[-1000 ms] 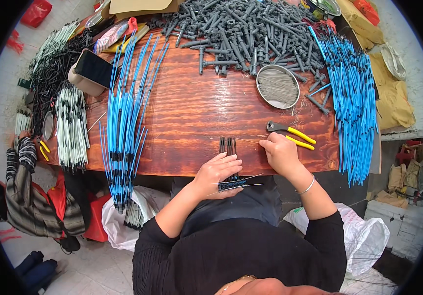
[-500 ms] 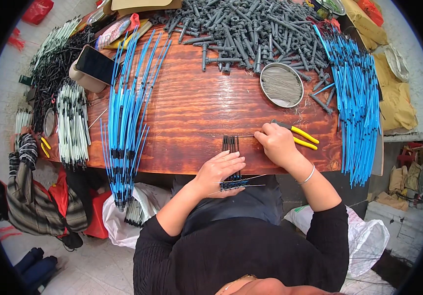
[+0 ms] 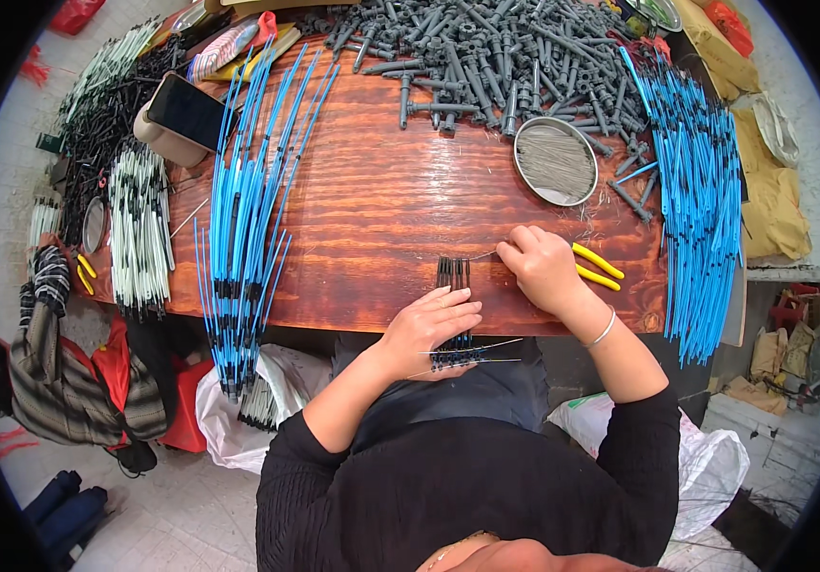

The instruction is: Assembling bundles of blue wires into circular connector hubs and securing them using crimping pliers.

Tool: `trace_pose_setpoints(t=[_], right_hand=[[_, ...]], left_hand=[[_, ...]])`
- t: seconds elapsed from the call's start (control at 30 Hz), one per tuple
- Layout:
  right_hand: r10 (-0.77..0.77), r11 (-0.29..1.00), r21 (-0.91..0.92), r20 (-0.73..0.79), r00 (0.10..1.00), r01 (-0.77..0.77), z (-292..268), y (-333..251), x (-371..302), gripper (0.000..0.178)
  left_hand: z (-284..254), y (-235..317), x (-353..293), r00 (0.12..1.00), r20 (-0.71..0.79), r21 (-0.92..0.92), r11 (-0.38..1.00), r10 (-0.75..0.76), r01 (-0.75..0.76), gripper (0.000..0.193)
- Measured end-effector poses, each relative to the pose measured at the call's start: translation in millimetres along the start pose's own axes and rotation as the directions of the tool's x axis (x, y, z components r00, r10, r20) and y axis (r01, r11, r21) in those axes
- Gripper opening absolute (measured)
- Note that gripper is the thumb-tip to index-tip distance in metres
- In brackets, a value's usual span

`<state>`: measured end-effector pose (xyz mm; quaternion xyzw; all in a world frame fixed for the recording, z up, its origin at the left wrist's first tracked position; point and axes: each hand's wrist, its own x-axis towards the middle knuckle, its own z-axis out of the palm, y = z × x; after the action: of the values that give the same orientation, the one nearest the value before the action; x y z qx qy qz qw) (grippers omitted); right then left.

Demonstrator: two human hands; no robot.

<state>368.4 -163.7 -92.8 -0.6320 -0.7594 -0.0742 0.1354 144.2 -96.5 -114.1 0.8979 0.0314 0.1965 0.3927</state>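
1. Strips point(image 3: 453, 275), a small bundle with black tips and a blue lower part, lay under my left hand point(image 3: 429, 329) at the near edge of the table point(image 3: 362, 214). Tips stuck out beyond my fingers; the blue part reached over my lap point(image 3: 448, 405).

2. Left fingers: together, closed over the bundle. Thumb mostly hidden, so firmness of hold not readable. Judged risk: too light a press, and the row could fan out and lose its line.

3. Right hand point(image 3: 542, 269): fingertips pinched on a thin wire point(image 3: 484, 255), its free end close to the tips. Whether it had entered a strip, I could not tell. An off-line push could bend it or make it miss; a slip might jab a left finger.

4. Crosswise wires point(image 3: 498, 360) poked out rightward from the blue part. Clothing could catch on them and drag the row askew.

5. Yellow-handled pliers point(image 3: 598, 267) lay just beside my right hand, their head hidden behind it. A careless wrist could shove them.

6. Round metal dish point(image 3: 570, 202) of fine wire sat farther off, beside grey plastic parts point(image 3: 486, 71). A hasty reach could tip its rim and scatter the stock.
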Motion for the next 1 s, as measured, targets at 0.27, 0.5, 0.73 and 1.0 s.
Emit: trace_pose_setpoints(t=[0.27,0.5,0.73,1.0], right_hand=[[-0.045,0.999,-0.01,0.026,0.999,0.045,5,-6,-6,0.01],[-0.002,1.0,0.005,0.111,0.994,0.001,-7,-16,3,0.032],[-0.064,0.995,-0.042,0.411,0.909,0.089,-23,-25,16,0.044],[0.05,0.998,-0.06,0.327,0.944,-0.032,-14,-25,-4,0.042]], left_hand=[[1,-1,-1,1.0,-0.016,0.01,1.0,0.023,-0.022,0.052],[-1,0,0,0.999,0.009,0.013,0.999,0.031,-0.031,0.052],[1,0,-1,1.0,0.004,-0.016,1.0,-0.008,0.008,0.051],[2,1,-2,1.0,-0.023,0.0,1.0,-0.015,0.015,0.054]])
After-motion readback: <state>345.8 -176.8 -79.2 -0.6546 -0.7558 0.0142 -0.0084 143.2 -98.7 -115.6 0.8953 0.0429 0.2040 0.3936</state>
